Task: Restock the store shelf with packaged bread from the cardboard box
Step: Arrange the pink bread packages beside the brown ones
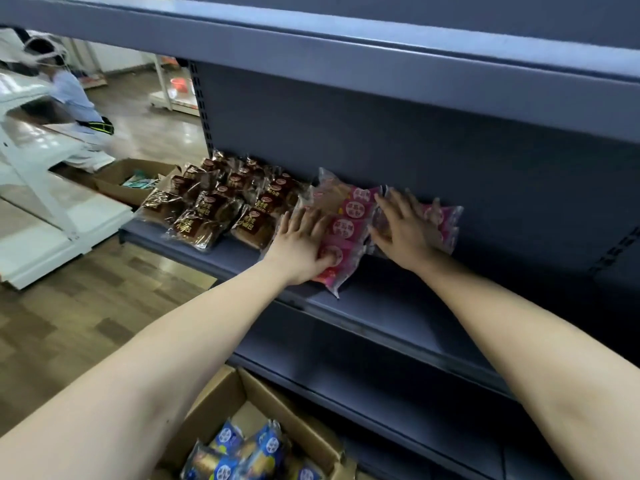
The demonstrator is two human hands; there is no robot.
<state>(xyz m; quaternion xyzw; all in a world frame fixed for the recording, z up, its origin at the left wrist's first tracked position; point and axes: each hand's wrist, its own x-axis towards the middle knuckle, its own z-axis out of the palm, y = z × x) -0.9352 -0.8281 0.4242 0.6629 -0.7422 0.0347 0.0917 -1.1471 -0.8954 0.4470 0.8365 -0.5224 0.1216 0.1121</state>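
We faced a blue-grey metal shelf (pixel 398 306) standing on a wood-patterned floor (pixel 86 306), with white shelving (pixel 41 237) to the left. The cardboard box (pixel 221 400) sat below us, holding blue bread packets (pixel 242 452). Brown bread packets (pixel 221 202) filled the shelf's left end, and pink bread packets (pixel 346 216) lay just beside them. Our left hand (pixel 301 244) and right hand (pixel 405 226) pressed flat on the pink packets, fingers spread, gripping nothing.

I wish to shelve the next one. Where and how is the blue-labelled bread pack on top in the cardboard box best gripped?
Probably from straight above: the cardboard box walls close off its sides. Pinch the upper sealed edge of the blue-labelled bread pack, which stands tilted among the others.
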